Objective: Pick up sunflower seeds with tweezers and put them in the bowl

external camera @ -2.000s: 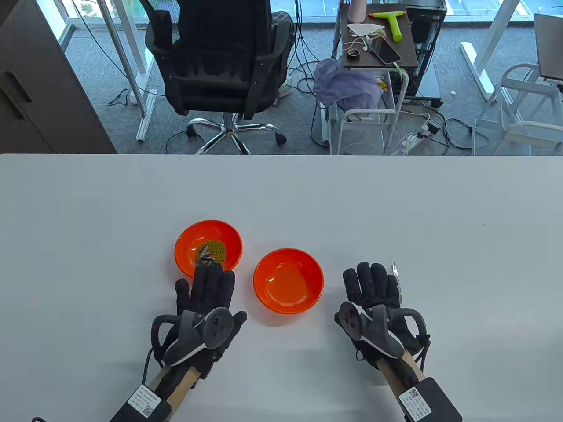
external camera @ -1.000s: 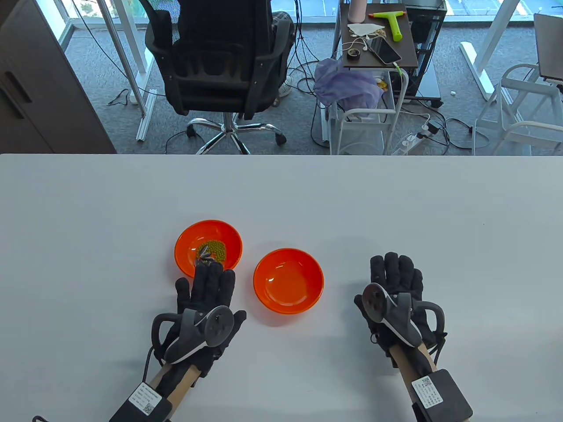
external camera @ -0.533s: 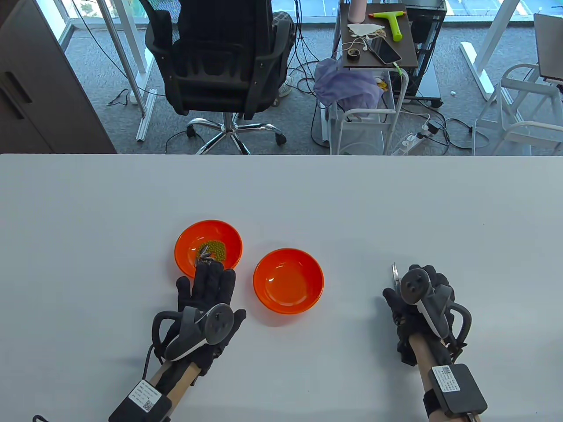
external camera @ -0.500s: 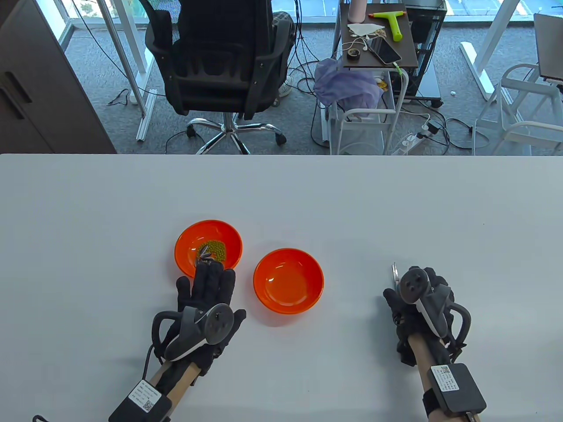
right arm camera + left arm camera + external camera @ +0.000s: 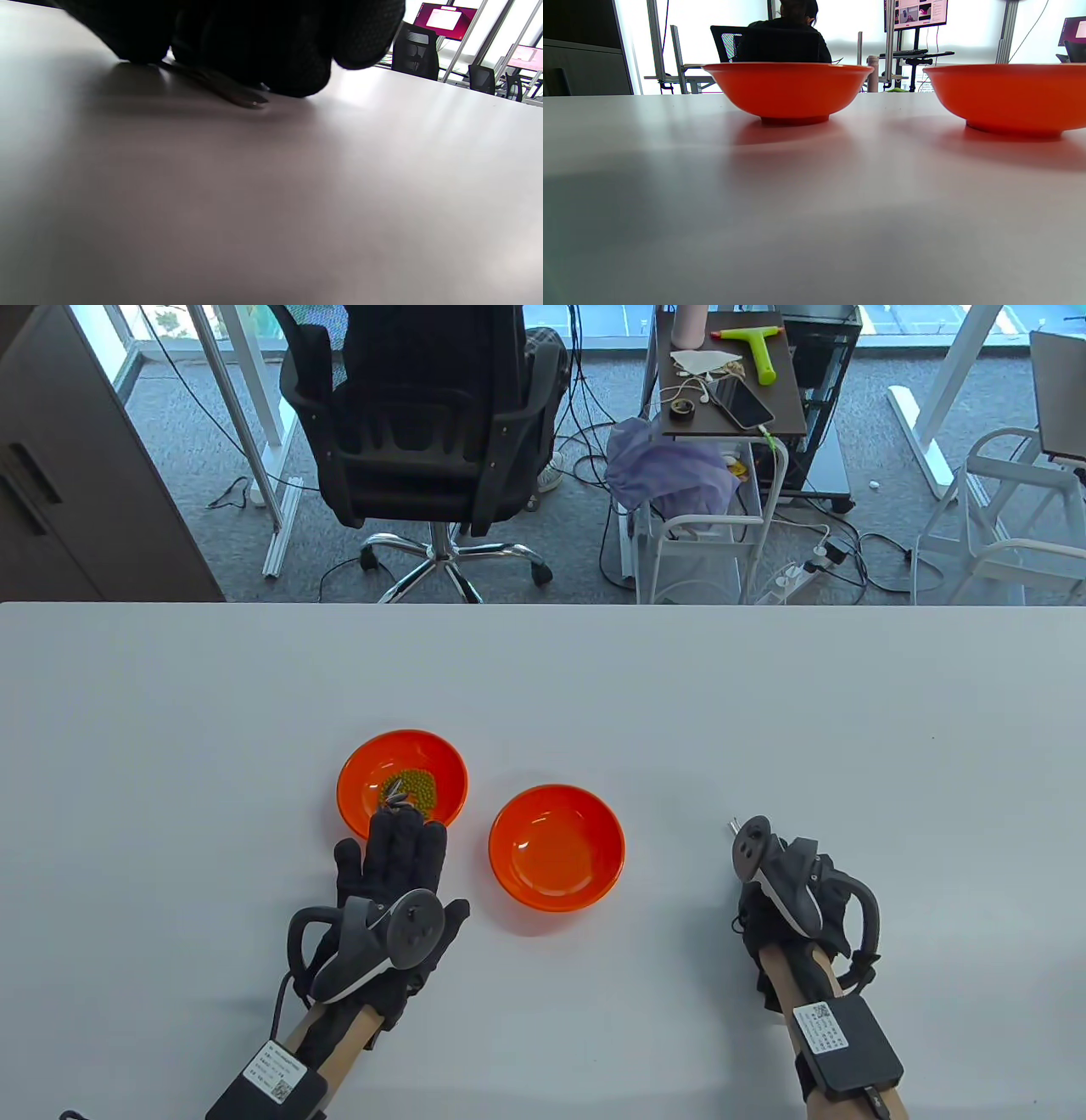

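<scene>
The left orange bowl (image 5: 441, 768) holds green beans and several sunflower seeds (image 5: 395, 795). The right orange bowl (image 5: 556, 848) is empty. Both show side-on in the left wrist view, the seed bowl (image 5: 789, 91) and the empty bowl (image 5: 1009, 97). My left hand (image 5: 390, 848) lies flat and open on the table, fingertips at the seed bowl's near rim. My right hand (image 5: 785, 886) is curled over the metal tweezers (image 5: 732, 823), whose tip pokes out past the tracker. In the right wrist view its fingers (image 5: 292, 63) grip the tweezers (image 5: 237, 95) low at the table.
The white table (image 5: 543, 687) runs wide on all sides of the bowls. Beyond its far edge stand an office chair (image 5: 424, 415) and a cart (image 5: 730, 398) with clutter, off the table.
My right hand moved right over the tweezers, curled down onto them, and has now turned left with the tweezers' tip shifted left. My left hand slid slightly left.
</scene>
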{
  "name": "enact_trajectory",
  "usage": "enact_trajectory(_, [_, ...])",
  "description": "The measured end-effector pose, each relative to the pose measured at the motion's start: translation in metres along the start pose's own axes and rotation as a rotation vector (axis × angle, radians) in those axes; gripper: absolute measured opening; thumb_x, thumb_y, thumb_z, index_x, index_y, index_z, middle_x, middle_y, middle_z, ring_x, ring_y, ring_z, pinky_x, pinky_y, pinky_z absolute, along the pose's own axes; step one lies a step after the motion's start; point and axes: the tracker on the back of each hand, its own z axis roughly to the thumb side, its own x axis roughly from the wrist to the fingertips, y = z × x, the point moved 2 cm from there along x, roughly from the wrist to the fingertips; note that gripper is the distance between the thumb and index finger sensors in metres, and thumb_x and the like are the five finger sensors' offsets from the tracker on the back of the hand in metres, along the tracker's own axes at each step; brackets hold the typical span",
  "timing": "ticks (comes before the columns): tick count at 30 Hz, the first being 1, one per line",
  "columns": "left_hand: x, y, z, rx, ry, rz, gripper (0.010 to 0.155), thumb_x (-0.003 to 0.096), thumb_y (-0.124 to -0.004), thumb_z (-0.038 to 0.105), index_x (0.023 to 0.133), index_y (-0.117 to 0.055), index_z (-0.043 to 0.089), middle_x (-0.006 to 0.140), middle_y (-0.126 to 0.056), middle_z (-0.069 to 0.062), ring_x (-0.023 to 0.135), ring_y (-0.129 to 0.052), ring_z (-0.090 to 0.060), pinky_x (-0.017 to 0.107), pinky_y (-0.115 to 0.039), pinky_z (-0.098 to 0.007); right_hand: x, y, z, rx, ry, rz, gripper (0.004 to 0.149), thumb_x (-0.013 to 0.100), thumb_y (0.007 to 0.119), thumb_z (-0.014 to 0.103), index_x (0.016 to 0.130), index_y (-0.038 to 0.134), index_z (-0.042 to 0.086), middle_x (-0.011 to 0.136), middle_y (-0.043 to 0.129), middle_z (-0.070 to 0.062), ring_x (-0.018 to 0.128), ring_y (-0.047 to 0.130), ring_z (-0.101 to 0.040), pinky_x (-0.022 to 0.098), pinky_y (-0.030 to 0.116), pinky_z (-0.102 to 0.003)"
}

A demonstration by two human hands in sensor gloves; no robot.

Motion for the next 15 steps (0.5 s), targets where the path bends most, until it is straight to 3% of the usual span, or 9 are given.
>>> enact_trajectory(5, [-0.001, 0.001, 0.000, 0.010, 0.009, 0.001, 0.080, 0.0468, -0.060, 0.063, 0.111, -0.026, 0.029, 0.123, -0.023, -0.003, 0.117, -0.025, -0.033, 0.079, -0.024, -0.062, -0.006, -0.005, -0.003, 0.073, -0.021, -0.060, 0.044, 0.042, 0.075, 0.051, 0.081, 0.079, 0.032, 0.079, 0.090, 0.005, 0.071, 0.090, -0.026, 0.066, 0.072, -0.047])
enact_trajectory(8, [0.000, 0.000, -0.001, 0.016, 0.015, -0.003, 0.080, 0.0468, -0.060, 0.063, 0.111, -0.026, 0.028, 0.123, -0.023, -0.003, 0.117, -0.025, -0.033, 0.079, -0.024, -0.062, -0.009, -0.013, -0.006, 0.139, -0.020, -0.168, 0.043, 0.039, 0.074, 0.048, 0.079, 0.077, 0.032, 0.078, 0.094, 0.002, 0.065, 0.100, -0.025, 0.059, 0.081, -0.045])
enact_trajectory(11, [0.000, 0.000, -0.001, 0.018, 0.021, -0.007, 0.080, 0.0469, -0.060, 0.063, 0.111, -0.026, 0.028, 0.123, -0.023, -0.003, 0.117, -0.025, -0.033, 0.079, -0.024, -0.062, -0.012, -0.019, -0.008, 0.255, -0.019, -0.190, 0.042, 0.039, 0.073, 0.046, 0.080, 0.074, 0.034, 0.069, 0.100, 0.004, 0.054, 0.106, -0.020, 0.052, 0.087, -0.041])
enact_trajectory(15, [0.000, 0.001, -0.002, 0.018, 0.026, -0.002, 0.080, 0.0469, -0.060, 0.063, 0.111, -0.026, 0.028, 0.122, -0.023, -0.007, 0.117, -0.026, -0.033, 0.079, -0.024, -0.062, -0.015, -0.026, -0.008, 0.337, -0.045, -0.217, 0.044, 0.042, 0.068, 0.044, 0.085, 0.072, 0.045, 0.065, 0.091, 0.008, 0.056, 0.094, -0.017, 0.060, 0.078, -0.042])
